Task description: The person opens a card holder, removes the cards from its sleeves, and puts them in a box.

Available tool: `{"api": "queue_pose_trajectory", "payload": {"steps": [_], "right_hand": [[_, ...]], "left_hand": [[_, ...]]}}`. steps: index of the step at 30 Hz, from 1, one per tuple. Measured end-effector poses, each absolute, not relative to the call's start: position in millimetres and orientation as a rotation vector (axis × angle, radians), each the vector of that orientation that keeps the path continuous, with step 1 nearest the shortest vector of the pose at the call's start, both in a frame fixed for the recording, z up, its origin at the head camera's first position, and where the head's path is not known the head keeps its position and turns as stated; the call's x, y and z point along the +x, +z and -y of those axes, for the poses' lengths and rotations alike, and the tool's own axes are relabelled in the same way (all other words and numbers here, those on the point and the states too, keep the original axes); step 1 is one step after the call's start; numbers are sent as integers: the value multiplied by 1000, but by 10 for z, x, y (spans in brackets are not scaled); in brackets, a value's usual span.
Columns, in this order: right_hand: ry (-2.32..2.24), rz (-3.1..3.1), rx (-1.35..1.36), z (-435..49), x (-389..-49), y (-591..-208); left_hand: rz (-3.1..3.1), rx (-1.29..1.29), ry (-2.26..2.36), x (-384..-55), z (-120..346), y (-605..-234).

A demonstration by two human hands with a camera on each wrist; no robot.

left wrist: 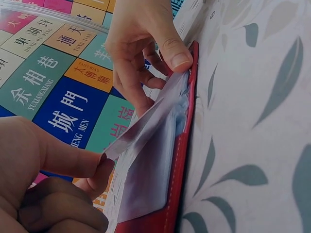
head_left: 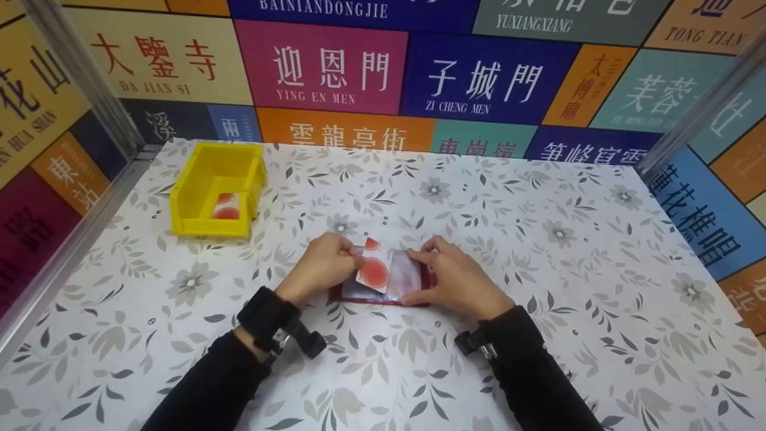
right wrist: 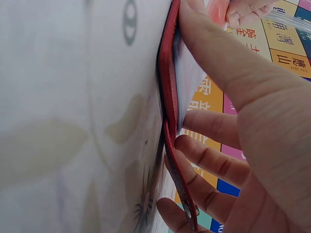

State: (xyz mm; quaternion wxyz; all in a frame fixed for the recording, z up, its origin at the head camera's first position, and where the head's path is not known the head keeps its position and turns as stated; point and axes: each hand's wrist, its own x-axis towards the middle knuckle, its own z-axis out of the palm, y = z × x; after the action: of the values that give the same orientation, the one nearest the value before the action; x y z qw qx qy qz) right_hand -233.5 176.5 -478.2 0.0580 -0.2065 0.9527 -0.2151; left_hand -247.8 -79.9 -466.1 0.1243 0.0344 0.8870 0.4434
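Note:
A red card holder point(head_left: 406, 280) with clear plastic sleeves lies opened out on the table between both hands. My left hand point(head_left: 326, 261) pinches a white card point(head_left: 375, 273) with a red round print between thumb and forefinger. The card slants over the sleeves, its far end at the sleeve edge in the left wrist view; how far it is inside one cannot be told. My right hand point(head_left: 459, 278) holds the right side of the card holder, thumb on the near edge and fingers at the far edge. In the right wrist view, a red strap point(right wrist: 182, 187) with a snap hangs by the fingers.
A yellow bin point(head_left: 209, 227) stands at the back left, with a red and white card point(head_left: 227, 206) inside. The table point(head_left: 538, 359) has a leaf-and-flower cover. Panels with printed place names point(head_left: 323, 72) rise behind it, with clear posts at the corners.

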Motion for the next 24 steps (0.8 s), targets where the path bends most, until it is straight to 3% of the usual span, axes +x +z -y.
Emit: {"api": "queue_pose_trajectory", "payload": {"steps": [24], "right_hand": [[-656, -2868, -595, -1757, -2333, -4786]], "left_hand": [[-2615, -9, 1259, -2520, 1051, -4567]]}}
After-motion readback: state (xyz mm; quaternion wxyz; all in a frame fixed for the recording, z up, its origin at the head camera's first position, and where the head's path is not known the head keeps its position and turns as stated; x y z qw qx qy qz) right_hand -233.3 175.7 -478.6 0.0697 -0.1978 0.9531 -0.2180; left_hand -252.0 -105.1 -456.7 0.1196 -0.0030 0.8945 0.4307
